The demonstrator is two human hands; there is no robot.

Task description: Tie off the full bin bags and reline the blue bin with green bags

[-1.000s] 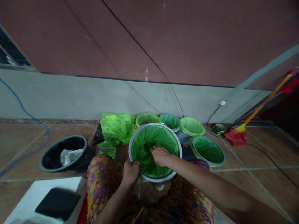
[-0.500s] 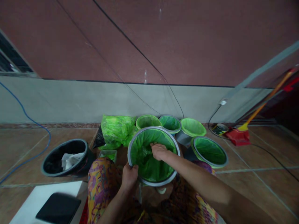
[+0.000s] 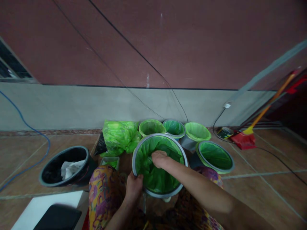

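Between my knees is a round bin (image 3: 184,159) with a grey rim, tilted so that its mouth faces me. A green plastic liner (image 3: 157,182) covers its inside and lies in folds. My left hand (image 3: 134,184) is closed on the rim at the lower left, thumb over the edge. Deep inside the mouth is my right hand (image 3: 159,158), its fingers curled in against the liner's folds. Those fingertips are hidden, so I cannot see whether they pinch the plastic.
Several green-lined bins, one a lined bin (image 3: 216,155) at right, stand beyond. A stuffed green bag (image 3: 120,134) lies behind a small clear tub (image 3: 110,162). At left are a black bin (image 3: 63,166) with white material and a white box (image 3: 50,204). A red dustpan (image 3: 244,141) lies right.
My right hand has shifted slightly left and down within the bin, its fingers more curled. The bin sits a little lower in view. My left hand keeps its grip on the rim.
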